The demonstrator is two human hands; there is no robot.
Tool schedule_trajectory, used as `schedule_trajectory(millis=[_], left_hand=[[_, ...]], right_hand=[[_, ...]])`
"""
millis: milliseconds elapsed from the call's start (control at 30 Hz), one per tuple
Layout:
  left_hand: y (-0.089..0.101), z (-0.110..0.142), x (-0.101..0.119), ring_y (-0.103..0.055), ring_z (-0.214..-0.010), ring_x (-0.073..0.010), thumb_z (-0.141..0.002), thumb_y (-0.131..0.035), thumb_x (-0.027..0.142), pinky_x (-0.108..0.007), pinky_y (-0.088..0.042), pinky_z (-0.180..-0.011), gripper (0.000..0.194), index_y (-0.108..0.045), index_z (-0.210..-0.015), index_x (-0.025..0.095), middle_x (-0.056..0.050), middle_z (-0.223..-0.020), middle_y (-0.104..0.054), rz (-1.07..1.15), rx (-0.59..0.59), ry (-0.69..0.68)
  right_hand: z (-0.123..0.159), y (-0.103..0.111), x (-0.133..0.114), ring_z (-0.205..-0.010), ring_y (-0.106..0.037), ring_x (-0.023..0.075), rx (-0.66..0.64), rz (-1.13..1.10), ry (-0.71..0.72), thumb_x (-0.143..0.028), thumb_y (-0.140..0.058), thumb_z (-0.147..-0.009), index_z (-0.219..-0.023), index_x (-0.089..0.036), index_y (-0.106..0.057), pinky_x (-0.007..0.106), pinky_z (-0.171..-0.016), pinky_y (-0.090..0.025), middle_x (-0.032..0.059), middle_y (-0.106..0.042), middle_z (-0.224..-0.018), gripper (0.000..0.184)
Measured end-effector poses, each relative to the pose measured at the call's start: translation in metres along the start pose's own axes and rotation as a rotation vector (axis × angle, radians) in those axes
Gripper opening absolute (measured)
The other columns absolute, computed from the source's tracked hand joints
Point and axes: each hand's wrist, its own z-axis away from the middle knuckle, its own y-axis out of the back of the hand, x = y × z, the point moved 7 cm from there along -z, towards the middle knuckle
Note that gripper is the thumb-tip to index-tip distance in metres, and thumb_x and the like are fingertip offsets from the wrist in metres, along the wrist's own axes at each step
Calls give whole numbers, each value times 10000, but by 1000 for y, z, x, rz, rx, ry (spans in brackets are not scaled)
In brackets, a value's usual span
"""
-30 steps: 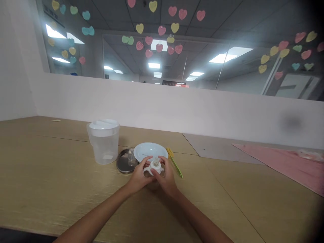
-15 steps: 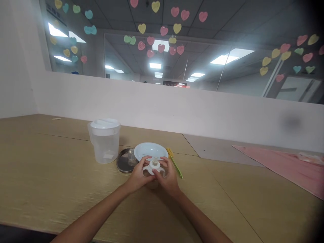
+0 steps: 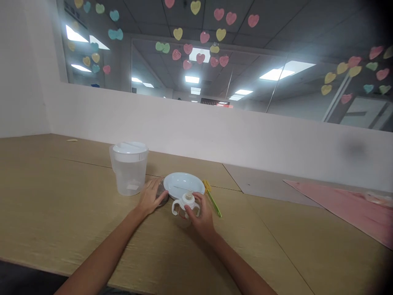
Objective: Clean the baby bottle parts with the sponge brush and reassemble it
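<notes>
My right hand is closed around a baby bottle with a white collar, a pale teat on top and two white side handles. Its left handle stands free; the fingers partly cover the right one. My left hand is over the round metal tray, thumb and fingers apart. It hides most of the tray. Whether it touches the clear cap that stood there cannot be made out. Just behind the bottle lies a white bowl.
A clear pitcher with a white lid stands left of the tray. Right of the bowl lies a brush with a yellow head and green handle. A pink cloth covers the table's right side. A white wall rises behind.
My left hand has let go of the bottle and moved left over the metal tray. The bottle stays in my right hand. The view has shifted slightly.
</notes>
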Motion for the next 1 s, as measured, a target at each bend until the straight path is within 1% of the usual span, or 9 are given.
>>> schedule_trajectory(millis=[167,433,500,600,667,733,800,900,1000], left_hand=[[-19,2,-14,-465,-1146,-282,-882,-400,403,-422,-354,-955,452,-482,-1239,137,-130,-1232,-544,-153,-107,8],[-8,1,-18,-531,-946,-272,-796,-532,343,-393,-418,-821,341,-552,-1066,137,-119,-995,-570,-198,-52,170],[3,0,-20,-537,-923,-271,-807,-524,367,-394,-431,-803,313,-536,-1015,133,-112,-950,-575,-104,38,242],[38,-1,-15,-531,-970,-266,-825,-506,427,-404,-433,-833,355,-483,-1032,139,-115,-979,-563,35,371,259],[60,2,0,-514,-1047,-257,-825,-524,405,-413,-417,-892,358,-446,-1067,153,-122,-1055,-544,111,572,147],[69,7,24,-509,-1090,-245,-818,-556,345,-416,-418,-915,344,-422,-1087,177,-121,-1107,-535,180,639,-32],[65,17,54,-529,-1080,-235,-795,-596,293,-409,-441,-899,354,-419,-1090,210,-108,-1117,-550,224,591,-235],[43,40,103,-572,-1027,-214,-770,-629,277,-381,-469,-877,356,-453,-1078,240,-89,-1072,-603,261,410,-569],[18,56,126,-549,-1090,-237,-788,-595,342,-421,-436,-944,311,-505,-1066,233,-105,-1083,-607,249,242,-655]], right_hand=[[1,-2,2,-970,-568,223,-18,13,13,-326,-580,-793,-1092,-188,-496,375,-837,-463,86,-594,-1048,340],[2,-3,2,-972,-558,221,-35,48,15,-342,-563,-811,-1099,-197,-495,378,-829,-467,78,-597,-1055,329],[3,-3,2,-976,-559,224,-40,45,12,-342,-557,-816,-1103,-199,-493,388,-836,-468,78,-597,-1055,326],[4,-3,0,-1002,-554,238,-18,12,27,-337,-551,-821,-1168,-210,-457,421,-860,-463,95,-575,-1111,381],[5,0,-4,-1041,-541,250,31,3,66,-328,-549,-821,-1227,-222,-407,447,-884,-453,114,-528,-1195,443],[7,4,-9,-1110,-508,272,96,44,133,-314,-556,-812,-1262,-224,-368,482,-919,-429,128,-476,-1268,495],[11,7,-15,-1171,-467,303,146,120,244,-308,-581,-783,-1281,-216,-343,525,-955,-388,140,-453,-1300,560],[20,3,-22,-1150,-499,316,93,151,461,-340,-564,-761,-1283,-227,-348,564,-997,-322,129,-516,-1252,576],[24,1,-17,-992,-609,269,35,88,505,-369,-508,-774,-1172,-271,-455,554,-989,-334,72,-627,-1084,413]])
